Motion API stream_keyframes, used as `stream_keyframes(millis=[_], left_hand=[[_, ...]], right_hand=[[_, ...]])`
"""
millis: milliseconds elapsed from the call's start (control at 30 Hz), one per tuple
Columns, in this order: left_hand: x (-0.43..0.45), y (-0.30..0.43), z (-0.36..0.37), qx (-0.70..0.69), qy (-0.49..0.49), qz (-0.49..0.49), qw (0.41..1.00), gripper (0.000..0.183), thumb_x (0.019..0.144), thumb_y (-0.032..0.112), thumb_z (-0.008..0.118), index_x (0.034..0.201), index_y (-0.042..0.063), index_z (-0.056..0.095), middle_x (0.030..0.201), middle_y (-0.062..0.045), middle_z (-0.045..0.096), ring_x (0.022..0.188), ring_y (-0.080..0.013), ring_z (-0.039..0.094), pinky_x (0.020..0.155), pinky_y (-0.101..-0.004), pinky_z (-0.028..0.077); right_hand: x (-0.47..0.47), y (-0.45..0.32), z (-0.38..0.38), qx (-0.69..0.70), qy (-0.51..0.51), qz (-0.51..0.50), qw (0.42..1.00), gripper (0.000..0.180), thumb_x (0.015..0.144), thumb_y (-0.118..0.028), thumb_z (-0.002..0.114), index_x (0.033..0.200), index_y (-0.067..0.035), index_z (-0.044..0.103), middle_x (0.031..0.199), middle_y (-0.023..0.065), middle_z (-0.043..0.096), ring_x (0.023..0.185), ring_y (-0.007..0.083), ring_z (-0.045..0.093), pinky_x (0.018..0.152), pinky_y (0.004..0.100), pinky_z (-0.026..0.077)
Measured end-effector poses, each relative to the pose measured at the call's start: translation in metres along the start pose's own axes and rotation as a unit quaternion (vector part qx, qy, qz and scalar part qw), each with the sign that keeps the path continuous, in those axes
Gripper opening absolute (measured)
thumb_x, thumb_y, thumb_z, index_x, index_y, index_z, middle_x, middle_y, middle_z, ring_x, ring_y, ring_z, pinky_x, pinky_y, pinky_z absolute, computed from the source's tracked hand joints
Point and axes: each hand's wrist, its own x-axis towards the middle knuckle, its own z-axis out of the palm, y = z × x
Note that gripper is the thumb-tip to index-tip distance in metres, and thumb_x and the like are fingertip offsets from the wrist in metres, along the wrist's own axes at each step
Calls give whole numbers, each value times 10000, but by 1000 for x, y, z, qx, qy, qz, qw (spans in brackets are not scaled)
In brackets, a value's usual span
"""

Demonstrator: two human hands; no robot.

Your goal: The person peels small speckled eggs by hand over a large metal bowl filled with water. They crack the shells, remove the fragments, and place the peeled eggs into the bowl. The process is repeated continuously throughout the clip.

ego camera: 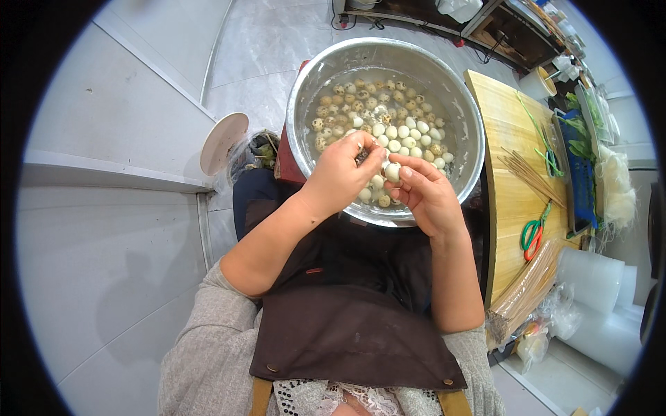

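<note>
A wide metal basin (385,44) of cloudy water stands before me. Speckled quail eggs in their shells (359,93) crowd its far side, while pale peeled eggs (403,131) gather nearer the middle and right. Over the near part of the basin, my right hand (431,195) holds a whitish quail egg (393,172) in its fingertips. My left hand (341,169) is close against that egg, thumb and fingers curled around dark speckled eggshell (362,155). Its fingers partly hide the eggs beneath.
A wooden board (507,208) on my right bears bamboo skewers (530,174), scissors (533,236), a wrapped skewer bundle (525,294) and a blue basket (578,171) with greens. Stacked plastic containers (590,278) stand beyond. Left of the basin is a lined bin (255,151) beside a round lid (224,144).
</note>
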Motion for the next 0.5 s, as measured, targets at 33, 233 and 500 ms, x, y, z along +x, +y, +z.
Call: stream_keyframes(millis=[33,233,500], left_hand=[[0,-1,-1,-38,-5,-43,998,151,1026,170,654,1029,21,629,855,-30,653,746,-107,602,691,-274,494],[-1,-5,2,-154,-24,-70,985,169,1065,197,618,1116,38,642,933,20,625,767,-53,557,694,-229,489],[3,-9,3,-259,-26,-170,950,197,1066,213,623,1162,46,665,994,21,627,841,-53,571,752,-228,499]], right_hand=[[-1,-1,0,2,7,3,1000,333,1027,-112,623,1326,32,627,1074,90,715,928,179,706,814,284,572],[1,0,-5,76,-15,-9,997,355,1020,-87,613,1348,48,610,1168,122,699,1041,227,702,925,329,573],[3,6,-2,56,34,-28,997,324,1038,-120,603,1334,10,616,1196,112,691,1021,208,704,915,323,576]])
